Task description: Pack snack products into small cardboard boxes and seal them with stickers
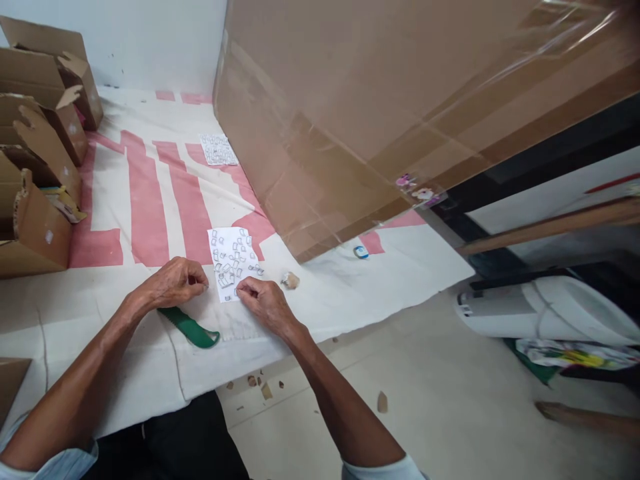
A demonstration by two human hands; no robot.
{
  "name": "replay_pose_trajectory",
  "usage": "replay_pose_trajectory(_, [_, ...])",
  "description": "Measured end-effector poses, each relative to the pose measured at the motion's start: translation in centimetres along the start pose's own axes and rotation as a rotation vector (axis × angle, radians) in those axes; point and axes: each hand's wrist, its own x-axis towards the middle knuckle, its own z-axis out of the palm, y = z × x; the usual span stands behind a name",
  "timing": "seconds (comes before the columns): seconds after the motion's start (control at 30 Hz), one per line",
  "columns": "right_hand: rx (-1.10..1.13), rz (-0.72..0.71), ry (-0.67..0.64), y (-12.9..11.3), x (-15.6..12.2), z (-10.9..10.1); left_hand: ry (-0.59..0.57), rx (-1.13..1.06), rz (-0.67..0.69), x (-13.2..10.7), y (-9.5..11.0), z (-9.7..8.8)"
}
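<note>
My left hand [173, 283] is curled into a pinch at the left edge of a white paper sheet [235, 248] that carries several small grey pieces [231, 263]. My right hand [264, 300] is also pinched, fingertips at the sheet's lower right corner; what either pinch holds is too small to name. A green toothed plastic tool [193, 329] lies on the cloth just under my left wrist. A small crumpled beige lump [291, 280] sits right of my right hand.
A white and pink cloth [145, 200] covers the floor. A big taped cardboard box [380, 107] looms at right. Open small cartons [35, 167] stack at left. A second printed sheet [218, 149] lies farther back. A small blue-white object [361, 251] is near the box.
</note>
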Motion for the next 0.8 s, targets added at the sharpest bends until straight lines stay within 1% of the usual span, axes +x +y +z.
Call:
replay_pose_trajectory(0.17, [-0.099, -0.006, 0.048, 0.0, 0.0, 0.2, -0.001, -0.007, -0.006, 0.0, 0.2, -0.1])
replay_pose_trajectory(0.27, [-0.169, -0.074, 0.069, 0.2, -0.3, 0.5, -0.005, 0.003, -0.018, -0.1, 0.4, -0.2])
replay_pose_trajectory(0.4, [-0.220, -0.167, 0.064, 0.3, -0.5, 0.7, 0.009, -0.027, -0.015, -0.1, 0.3, -0.3])
replay_pose_trajectory(0.53, [-0.243, -0.150, 0.036, 0.3, -0.5, 0.6, 0.010, -0.091, -0.011, 0.0, -0.2, -0.2])
replay_pose_trajectory(0.6, [-0.182, -0.142, 0.040, 0.3, -0.7, 0.5, 0.002, -0.142, -0.005, 0.2, -0.4, 0.1])
replay_pose_trajectory(0.63, [-0.117, -0.134, 0.053, 0.4, -0.8, 0.4, -0.005, -0.171, 0.002, 0.2, -0.4, 0.3])
replay_pose_trajectory(0.7, [0.077, -0.082, 0.101, 0.5, -1.1, 0.4, -0.017, -0.219, 0.014, 0.4, -0.4, 0.9])
replay_pose_trajectory(0.8, [0.436, 0.057, 0.200, 0.5, -1.6, 0.3, -0.024, -0.252, 0.031, 0.5, -0.3, 1.5])
